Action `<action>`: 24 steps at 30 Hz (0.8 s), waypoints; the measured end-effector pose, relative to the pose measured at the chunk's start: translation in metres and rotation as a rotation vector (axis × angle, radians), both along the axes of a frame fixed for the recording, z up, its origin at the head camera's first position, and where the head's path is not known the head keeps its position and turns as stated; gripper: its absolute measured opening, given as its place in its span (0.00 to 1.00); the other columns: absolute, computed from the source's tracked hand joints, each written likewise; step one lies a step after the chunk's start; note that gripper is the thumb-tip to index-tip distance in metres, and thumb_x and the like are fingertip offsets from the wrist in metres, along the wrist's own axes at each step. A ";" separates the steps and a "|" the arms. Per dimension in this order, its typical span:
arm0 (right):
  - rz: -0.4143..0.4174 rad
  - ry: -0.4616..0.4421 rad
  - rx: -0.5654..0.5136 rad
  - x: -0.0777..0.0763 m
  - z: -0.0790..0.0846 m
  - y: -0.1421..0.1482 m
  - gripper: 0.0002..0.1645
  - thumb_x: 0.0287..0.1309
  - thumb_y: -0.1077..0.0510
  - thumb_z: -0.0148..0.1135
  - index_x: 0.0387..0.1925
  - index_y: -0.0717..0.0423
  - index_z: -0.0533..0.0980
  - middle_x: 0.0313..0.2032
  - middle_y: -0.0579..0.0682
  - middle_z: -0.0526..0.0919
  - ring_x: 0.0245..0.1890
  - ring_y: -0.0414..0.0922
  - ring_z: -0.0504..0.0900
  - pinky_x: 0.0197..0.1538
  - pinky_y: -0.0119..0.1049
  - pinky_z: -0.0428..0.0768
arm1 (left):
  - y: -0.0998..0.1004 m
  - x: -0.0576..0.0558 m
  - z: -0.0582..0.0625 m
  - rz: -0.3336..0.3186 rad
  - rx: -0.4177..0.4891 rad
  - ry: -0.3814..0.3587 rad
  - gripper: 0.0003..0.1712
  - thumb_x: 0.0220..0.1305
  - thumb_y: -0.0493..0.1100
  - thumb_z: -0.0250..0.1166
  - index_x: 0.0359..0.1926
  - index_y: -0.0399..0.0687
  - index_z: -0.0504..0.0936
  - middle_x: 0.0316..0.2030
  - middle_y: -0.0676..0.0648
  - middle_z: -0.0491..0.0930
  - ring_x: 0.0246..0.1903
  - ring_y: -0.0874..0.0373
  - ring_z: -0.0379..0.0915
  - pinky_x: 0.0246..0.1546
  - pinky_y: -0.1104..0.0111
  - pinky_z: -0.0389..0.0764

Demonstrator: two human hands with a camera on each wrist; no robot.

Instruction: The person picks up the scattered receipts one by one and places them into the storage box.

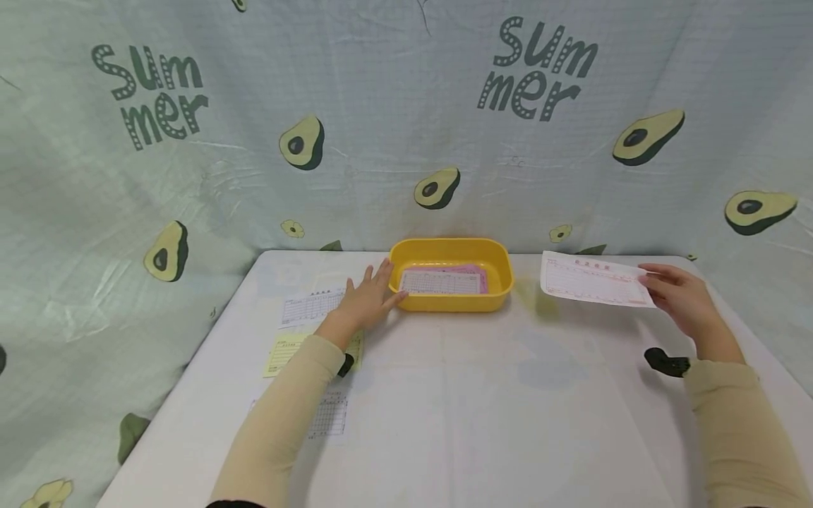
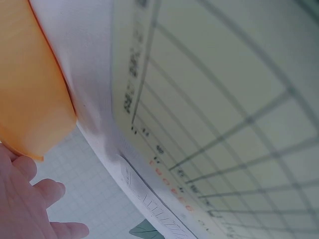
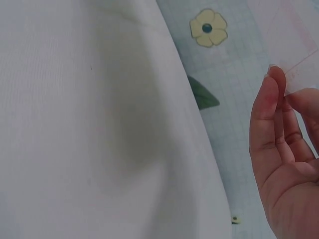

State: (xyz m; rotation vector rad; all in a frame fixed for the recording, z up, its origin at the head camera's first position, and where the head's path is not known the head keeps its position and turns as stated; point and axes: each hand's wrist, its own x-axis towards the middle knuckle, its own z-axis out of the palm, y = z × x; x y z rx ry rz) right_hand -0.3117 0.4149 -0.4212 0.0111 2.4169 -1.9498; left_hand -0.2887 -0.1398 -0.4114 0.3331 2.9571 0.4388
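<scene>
Head view showed the right hand (image 1: 681, 300) pinching a red-printed form (image 1: 593, 280) by its right end above the far right of the table (image 1: 483, 409), probably to leave its printing uncovered. The left hand (image 1: 367, 300), fingers spread and grasping nothing, touched the left end of the yellow tray (image 1: 454, 303), perhaps steadying it.

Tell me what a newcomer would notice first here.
Probably the yellow tray, near the far edge of the table, with slips inside. Next, the white sheet that the right hand pinches, raised to the tray's right. Behind the table, printed avocados dot the backdrop.
</scene>
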 end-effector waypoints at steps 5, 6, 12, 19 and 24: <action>-0.017 -0.009 -0.010 -0.005 0.003 -0.017 0.08 0.74 0.52 0.60 0.51 0.36 0.75 0.42 0.31 0.77 0.38 0.29 0.80 0.41 0.21 0.81 | 0.000 -0.001 -0.001 0.001 -0.004 0.002 0.49 0.79 0.68 0.43 0.83 0.45 0.36 0.82 0.47 0.34 0.79 0.40 0.30 0.71 0.33 0.36; -0.019 -0.012 -0.024 -0.006 0.004 -0.020 0.09 0.74 0.52 0.60 0.51 0.37 0.75 0.42 0.31 0.77 0.38 0.29 0.80 0.40 0.21 0.81 | 0.000 -0.001 -0.001 0.002 -0.003 0.002 0.49 0.79 0.68 0.43 0.83 0.45 0.36 0.82 0.47 0.34 0.79 0.40 0.30 0.71 0.33 0.36; -0.034 -0.021 -0.086 -0.014 0.006 -0.040 0.09 0.73 0.55 0.61 0.52 0.43 0.75 0.41 0.33 0.78 0.37 0.30 0.81 0.39 0.22 0.81 | 0.000 0.000 0.000 0.005 0.006 0.004 0.48 0.79 0.66 0.44 0.83 0.44 0.37 0.82 0.46 0.35 0.79 0.39 0.31 0.71 0.33 0.36; -0.048 -0.015 -0.014 -0.021 0.007 -0.066 0.11 0.75 0.53 0.58 0.55 0.45 0.75 0.45 0.37 0.75 0.39 0.31 0.79 0.42 0.22 0.81 | 0.000 0.000 0.000 0.007 0.001 0.003 0.48 0.79 0.67 0.43 0.83 0.45 0.37 0.82 0.47 0.35 0.79 0.39 0.30 0.71 0.33 0.36; -0.045 -0.020 0.034 -0.026 0.006 -0.086 0.31 0.77 0.52 0.56 0.72 0.63 0.65 0.48 0.40 0.74 0.41 0.33 0.78 0.43 0.22 0.81 | 0.000 0.000 -0.001 0.008 -0.001 -0.003 0.49 0.79 0.68 0.42 0.83 0.45 0.37 0.82 0.47 0.35 0.79 0.40 0.30 0.72 0.33 0.36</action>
